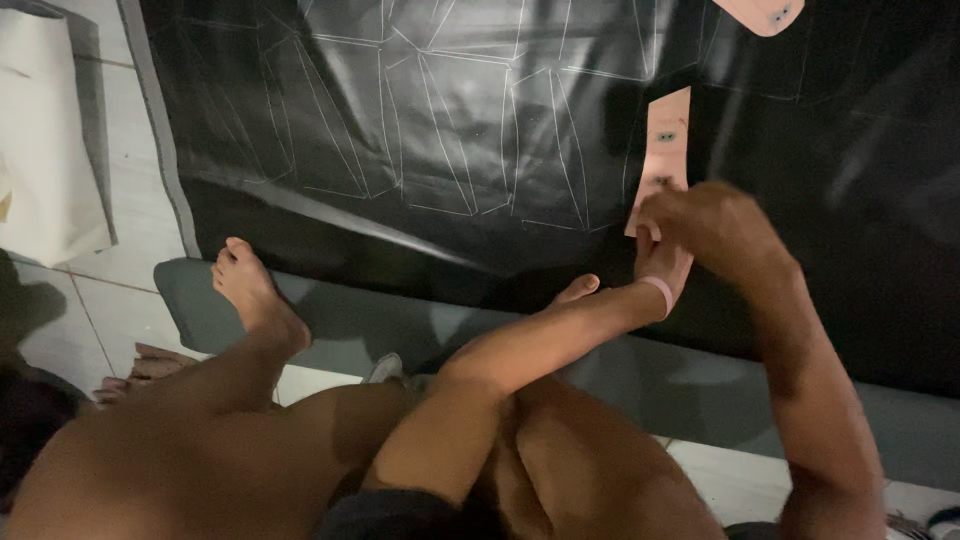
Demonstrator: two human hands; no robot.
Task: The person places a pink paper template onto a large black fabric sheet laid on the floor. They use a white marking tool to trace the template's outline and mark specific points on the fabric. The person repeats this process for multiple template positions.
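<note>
Dim room w/ a pale tiled floor; a big sheet of glossy black material covers most of the upper frame, marked all over w/ thin white chalk outlines of pattern pieces. Its lower edge lies over a grey mat that runs across the middle of the frame. A white bag or board stands at upper left on the tiles. Person sits on the floor, bare legs filling the bottom of the frame, one bare foot at left-centre resting at the mat's edge. Both hands meet at right of centre, over the black sheet. A narrow pink template (card or paper, can't tell which) lies flat on the sheet, its lower end right at the hands. Right hand sits on top, fingers curled down at the template's lower end, prob pressing or pinching it; exact grip hidden in the dark. Left hand is tucked under the right one, a pink band at the wrist; fingers mostly covered, so can't tell whether they're closed or spread. A 2nd pink template peeks in at the top edge, upper right.
</note>
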